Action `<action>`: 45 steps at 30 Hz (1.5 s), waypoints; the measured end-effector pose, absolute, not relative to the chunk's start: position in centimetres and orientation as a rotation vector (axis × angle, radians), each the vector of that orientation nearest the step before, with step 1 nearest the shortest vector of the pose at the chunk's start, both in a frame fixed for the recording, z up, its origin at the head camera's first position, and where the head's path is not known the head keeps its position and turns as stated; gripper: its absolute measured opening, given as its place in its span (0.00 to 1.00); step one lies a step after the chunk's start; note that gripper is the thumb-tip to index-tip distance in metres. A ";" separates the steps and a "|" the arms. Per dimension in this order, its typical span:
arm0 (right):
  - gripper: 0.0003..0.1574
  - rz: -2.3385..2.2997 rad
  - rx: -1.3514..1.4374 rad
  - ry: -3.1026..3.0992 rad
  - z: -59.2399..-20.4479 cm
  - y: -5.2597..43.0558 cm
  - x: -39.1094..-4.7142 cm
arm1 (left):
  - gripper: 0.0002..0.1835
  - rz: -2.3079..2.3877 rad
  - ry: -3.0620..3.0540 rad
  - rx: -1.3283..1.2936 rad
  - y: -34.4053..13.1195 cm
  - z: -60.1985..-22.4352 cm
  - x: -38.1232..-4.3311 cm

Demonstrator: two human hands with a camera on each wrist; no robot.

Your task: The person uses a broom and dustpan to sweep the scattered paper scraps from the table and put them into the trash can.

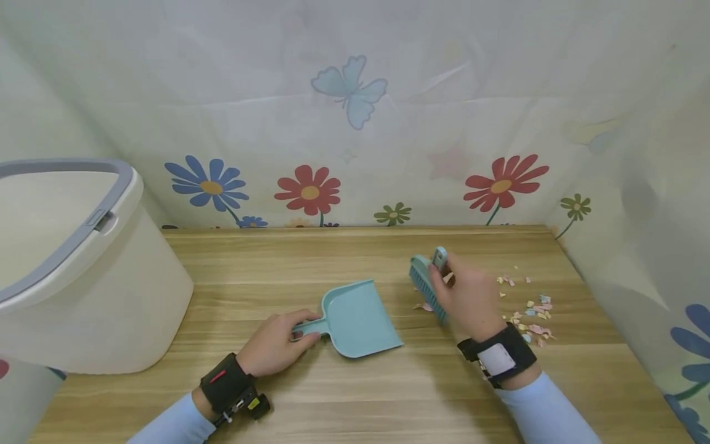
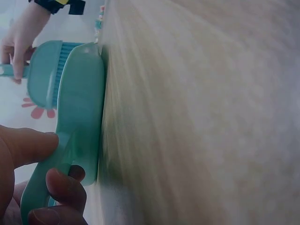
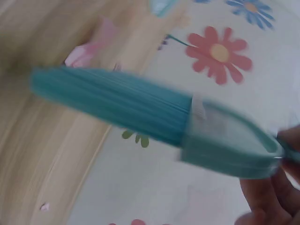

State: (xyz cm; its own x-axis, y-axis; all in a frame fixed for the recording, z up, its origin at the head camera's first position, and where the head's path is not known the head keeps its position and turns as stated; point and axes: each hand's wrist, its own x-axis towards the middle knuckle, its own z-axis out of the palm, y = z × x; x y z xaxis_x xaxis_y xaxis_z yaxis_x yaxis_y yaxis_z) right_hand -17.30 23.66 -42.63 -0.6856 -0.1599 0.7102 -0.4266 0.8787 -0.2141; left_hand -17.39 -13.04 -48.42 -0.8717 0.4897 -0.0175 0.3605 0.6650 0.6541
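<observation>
I see left hand (image 1: 277,346), fingers curled, holding light-blue plastic dustpan (image 1: 357,320); right hand (image 1: 473,297) grips light-blue bristled brush (image 1: 424,285) near small pastel scraps (image 1: 538,330).

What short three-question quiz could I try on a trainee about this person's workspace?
1. What does the left grip hold?

2. True or false: in the head view, the white bin stands left of the brush.

3. In the head view, where do most of the colored scraps lie?
A) Left of the brush
B) Right of the brush
C) Under the left grip

Key: 1. The dustpan; 2. True; 3. B
</observation>
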 end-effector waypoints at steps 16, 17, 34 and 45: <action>0.09 0.951 0.616 -2.619 -39.8 27.6 -17.0 | 0.17 0.994 2.704 0.723 -13.4 -48.2 -17.9; 0.08 0.946 0.640 -2.657 -40.0 27.5 -17.0 | 0.17 0.993 2.702 0.719 -13.3 -48.2 -17.8; 0.14 0.544 0.485 -2.317 -41.2 28.6 -18.7 | 0.18 0.995 2.694 0.711 -13.2 -48.3 -17.6; 0.09 0.402 0.182 -2.282 -42.7 31.2 -19.7 | 0.19 1.010 2.674 0.712 -13.2 -48.5 -17.7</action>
